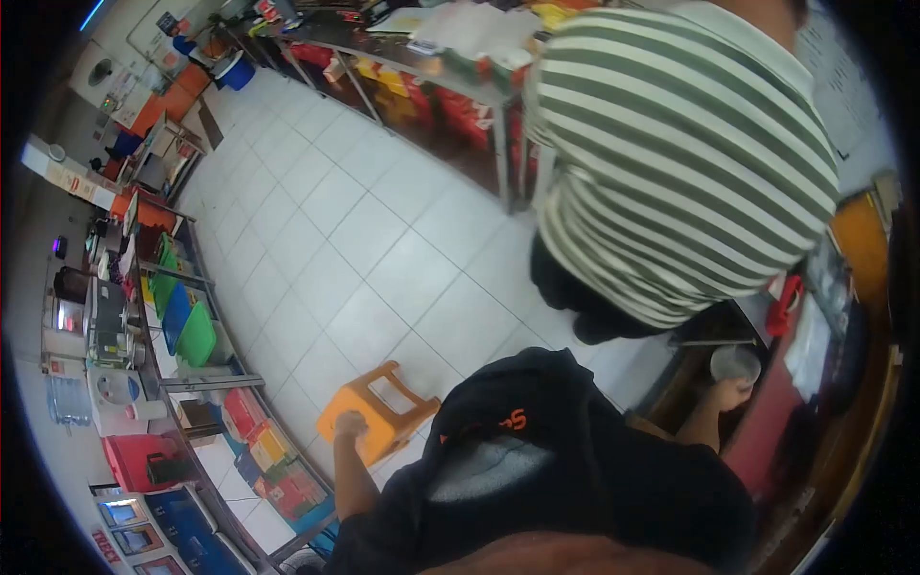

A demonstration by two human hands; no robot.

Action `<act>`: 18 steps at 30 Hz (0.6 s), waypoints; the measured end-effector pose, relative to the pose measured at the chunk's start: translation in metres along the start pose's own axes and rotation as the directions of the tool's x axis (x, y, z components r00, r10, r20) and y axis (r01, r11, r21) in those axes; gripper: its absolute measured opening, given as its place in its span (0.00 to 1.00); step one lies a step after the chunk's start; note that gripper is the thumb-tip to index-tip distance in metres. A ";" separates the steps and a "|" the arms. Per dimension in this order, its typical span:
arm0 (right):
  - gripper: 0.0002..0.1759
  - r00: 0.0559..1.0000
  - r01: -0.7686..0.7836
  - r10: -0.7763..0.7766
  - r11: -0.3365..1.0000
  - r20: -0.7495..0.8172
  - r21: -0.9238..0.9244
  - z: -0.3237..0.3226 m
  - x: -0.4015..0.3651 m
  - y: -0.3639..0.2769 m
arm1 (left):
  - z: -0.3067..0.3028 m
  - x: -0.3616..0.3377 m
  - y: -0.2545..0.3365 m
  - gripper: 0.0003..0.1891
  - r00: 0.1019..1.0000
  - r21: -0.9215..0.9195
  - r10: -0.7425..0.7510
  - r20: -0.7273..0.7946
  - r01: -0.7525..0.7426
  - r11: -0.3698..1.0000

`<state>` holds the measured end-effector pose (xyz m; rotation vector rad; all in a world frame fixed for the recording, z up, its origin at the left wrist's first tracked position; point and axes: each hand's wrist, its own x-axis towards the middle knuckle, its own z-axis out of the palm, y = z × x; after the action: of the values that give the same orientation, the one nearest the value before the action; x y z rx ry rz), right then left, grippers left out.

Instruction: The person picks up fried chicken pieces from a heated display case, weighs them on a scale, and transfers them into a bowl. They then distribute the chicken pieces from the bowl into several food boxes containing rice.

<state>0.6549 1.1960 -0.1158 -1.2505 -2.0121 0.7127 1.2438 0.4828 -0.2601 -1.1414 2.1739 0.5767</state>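
My left hand (350,425) grips an orange plastic stool (388,402), closed at the side of it nearest me. The stool is tilted over the tiled floor, with a white label on one face. To my right, my right hand (733,394) is closed on a round translucent container (736,362), held near a reddish counter edge. My fingers hide the container's lower part, and what is in it cannot be made out.
A person in a striped shirt (680,163) stands close at front right. A metal table (460,81) with papers runs along the far side. Shelves with coloured bins (273,450) line the left. White tiled floor (355,230) lies between.
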 end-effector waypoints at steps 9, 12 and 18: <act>0.26 0.336 0.816 -0.003 0.501 0.942 -0.289 0.013 -0.244 0.074 | -0.285 0.175 0.089 0.19 0.971 -0.583 -0.173 -0.167 0.045 0.812; 0.21 -0.229 0.889 0.090 0.426 0.969 0.171 0.061 -0.352 0.082 | -0.310 0.232 0.060 0.20 0.914 0.019 0.149 -0.377 -0.153 0.988; 0.32 -0.357 0.810 -0.443 0.292 0.823 0.508 0.162 -0.627 -0.228 | -0.301 0.292 -0.056 0.13 0.964 0.523 0.030 0.265 -0.170 0.835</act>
<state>0.6108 0.5169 -0.2050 1.0454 -3.3425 0.4412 1.0677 0.0979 -0.2495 -0.6120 1.9971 0.1085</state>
